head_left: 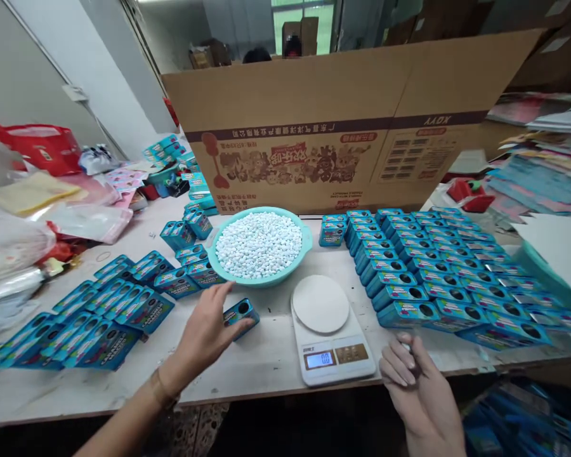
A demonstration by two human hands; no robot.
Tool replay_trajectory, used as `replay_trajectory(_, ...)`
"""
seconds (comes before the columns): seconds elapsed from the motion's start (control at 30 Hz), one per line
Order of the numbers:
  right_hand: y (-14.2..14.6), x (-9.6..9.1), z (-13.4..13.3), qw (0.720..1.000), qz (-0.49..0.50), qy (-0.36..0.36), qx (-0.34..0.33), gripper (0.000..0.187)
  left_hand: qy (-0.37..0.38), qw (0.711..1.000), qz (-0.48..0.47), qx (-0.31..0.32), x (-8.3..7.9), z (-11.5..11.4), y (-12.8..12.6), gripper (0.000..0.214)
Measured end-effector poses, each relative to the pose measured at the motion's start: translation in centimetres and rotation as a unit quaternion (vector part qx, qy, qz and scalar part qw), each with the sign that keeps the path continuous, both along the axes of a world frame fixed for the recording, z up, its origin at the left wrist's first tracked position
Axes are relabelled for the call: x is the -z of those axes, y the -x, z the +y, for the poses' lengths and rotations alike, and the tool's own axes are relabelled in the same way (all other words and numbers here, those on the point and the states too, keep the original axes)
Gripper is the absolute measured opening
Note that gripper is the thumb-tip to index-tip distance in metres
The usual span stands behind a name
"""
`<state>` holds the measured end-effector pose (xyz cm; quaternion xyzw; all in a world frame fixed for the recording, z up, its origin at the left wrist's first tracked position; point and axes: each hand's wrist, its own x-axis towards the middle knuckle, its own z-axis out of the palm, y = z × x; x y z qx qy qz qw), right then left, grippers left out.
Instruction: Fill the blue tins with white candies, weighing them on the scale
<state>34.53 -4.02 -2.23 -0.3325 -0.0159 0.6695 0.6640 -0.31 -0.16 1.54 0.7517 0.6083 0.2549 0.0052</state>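
My left hand (pixel 204 333) grips a small blue box (pixel 242 315) with a round hole in its top, lying on the table left of the scale. My right hand (pixel 416 381) rests at the table's front edge, fingers curled, seemingly pinching something small and white that I cannot make out. Between the hands stands a white digital scale (pixel 330 330) with a round platter and a lit display. Behind it sits a teal bowl (pixel 304 244) heaped with small white tablets (pixel 259 244).
Rows of several blue boxes (pixel 438 266) fill the table's right side; more blue boxes (pixel 99 311) lie at left. A large cardboard box (pixel 342 120) stands behind. Plastic bags and a red basket (pixel 42 149) crowd the far left; paper stacks (pixel 542 171) at right.
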Motion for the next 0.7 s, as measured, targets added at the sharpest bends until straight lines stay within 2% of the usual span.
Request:
replay_trajectory(0.07,0.7,-0.2,0.4,0.999,0.029,-0.015,-0.020,0.027,0.016,1.000,-0.011,-0.002,2.6,-1.3,0.1,0.047)
replay_trajectory(0.13,0.9,-0.4,0.7,0.999,0.041,-0.019,-0.026,0.027,0.019,0.999,-0.028,0.002,3.8,-1.7,-0.7,0.032)
replay_trajectory(0.2,0.9,-0.7,0.9,0.999,0.037,-0.011,-0.016,0.028,-0.001,0.999,-0.049,0.014,3.5,-1.5,-1.8,0.025)
replay_trajectory(0.3,0.9,-1.2,1.5,1.000,0.011,0.022,0.015,0.023,-0.039,0.993,-0.085,0.070,1.4,-0.4,-4.2,0.029)
replay_trajectory(0.37,1.1,-1.8,2.5,0.999,-0.010,0.034,0.037,0.015,-0.034,0.986,-0.104,0.124,0.0,1.0,-6.4,0.032)
replay_trajectory(0.43,1.6,-2.7,4.0,0.998,-0.033,0.019,0.050,0.014,-0.009,0.979,-0.112,0.172,-0.7,2.7,-9.0,0.033)
replay_trajectory(0.57,3.2,-5.2,7.3,0.996,-0.066,-0.042,0.038,0.013,0.060,0.973,-0.085,0.204,0.2,6.2,-13.8,0.035)
replay_trajectory(0.7,4.1,-6.6,9.9,0.997,-0.050,-0.056,0.032,0.022,0.101,0.970,-0.064,0.213,1.3,7.6,-15.8,0.036)
